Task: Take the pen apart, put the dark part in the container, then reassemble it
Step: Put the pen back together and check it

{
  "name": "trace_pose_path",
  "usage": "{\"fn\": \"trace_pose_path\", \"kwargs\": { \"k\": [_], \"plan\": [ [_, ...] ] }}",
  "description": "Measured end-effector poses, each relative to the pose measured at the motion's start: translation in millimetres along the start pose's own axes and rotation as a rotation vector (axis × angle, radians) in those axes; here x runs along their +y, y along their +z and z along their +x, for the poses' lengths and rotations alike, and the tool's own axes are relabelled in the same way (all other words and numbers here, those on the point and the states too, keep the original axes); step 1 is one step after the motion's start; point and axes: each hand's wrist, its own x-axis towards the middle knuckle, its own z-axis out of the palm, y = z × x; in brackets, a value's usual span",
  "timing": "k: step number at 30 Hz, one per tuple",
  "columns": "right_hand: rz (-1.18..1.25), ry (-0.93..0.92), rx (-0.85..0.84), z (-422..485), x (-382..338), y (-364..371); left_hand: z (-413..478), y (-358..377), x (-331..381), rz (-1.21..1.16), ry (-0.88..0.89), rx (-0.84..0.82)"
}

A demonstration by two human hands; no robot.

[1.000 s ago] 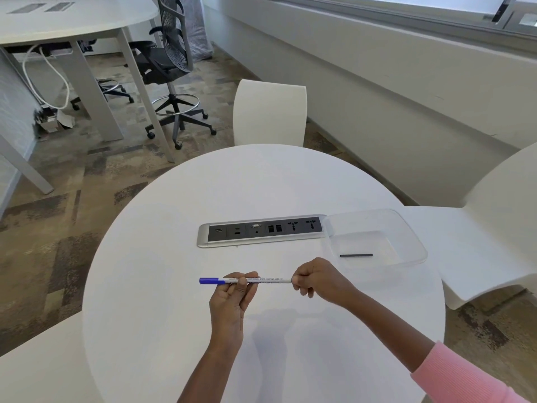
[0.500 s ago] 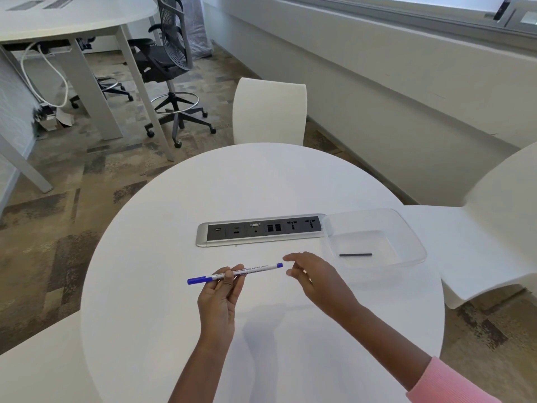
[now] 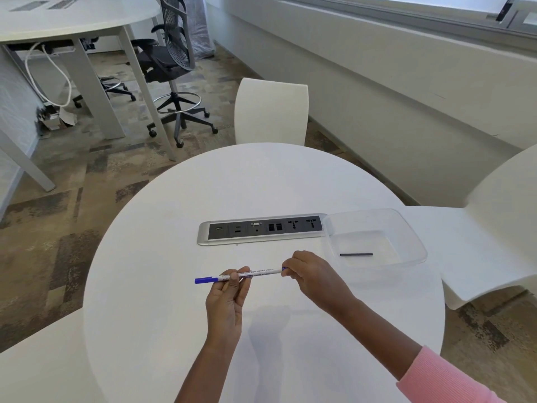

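Back at the pen [image 3: 261,272], the right hand [image 3: 312,276] now pinches its right end, which it had let go 0.5 s ago. Left hand [image 3: 225,301] pinches the barrel near the blue cap between thumb and fingers [image 3: 234,279], above the counter [image 3: 145,315]. Beyond, the dark part [image 3: 356,254] lies flat in the container [image 3: 418,257], just right of the socket panel [image 3: 261,228].

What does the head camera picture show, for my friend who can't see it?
A left hand and a right hand hold a white pen with a blue cap over a round white table. A thin dark stick lies in a clear plastic container to the right.
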Motion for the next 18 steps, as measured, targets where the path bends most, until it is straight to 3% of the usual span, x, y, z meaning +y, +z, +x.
{"fn": "trace_pose_path", "kwargs": {
  "k": [10,14,18],
  "plan": [
    [0.683,0.704,-0.442,4.5,1.1,-21.6,-0.1,-0.1,-6.0,0.150,0.031,-0.087],
    [0.935,0.748,-0.415,5.5,-1.2,-29.6,-0.1,2.7,-3.2,0.099,0.025,-0.080],
    [0.684,0.655,-0.231,3.3,-7.0,-25.1,-1.4,4.3,-2.5,0.048,0.029,-0.039]
  ]
}}
